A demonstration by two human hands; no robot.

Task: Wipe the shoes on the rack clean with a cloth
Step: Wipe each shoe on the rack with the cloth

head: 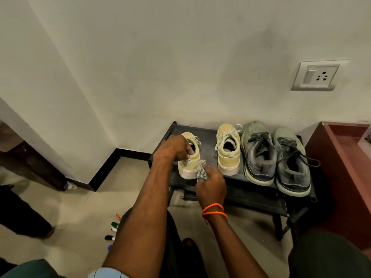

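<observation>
Head view: at centre frame the left hand [174, 147] gripped the collar of a cream shoe [189, 159] on the black rack [236, 189], while the right hand [211, 185] held a bunched cloth [201, 171] against its heel. Steady bracing with short strokes along the sole edge would probably serve best. Open shelf lay right of the shoe before its mate [228, 151]; two grey shoes [259, 155] filled the right.
</observation>
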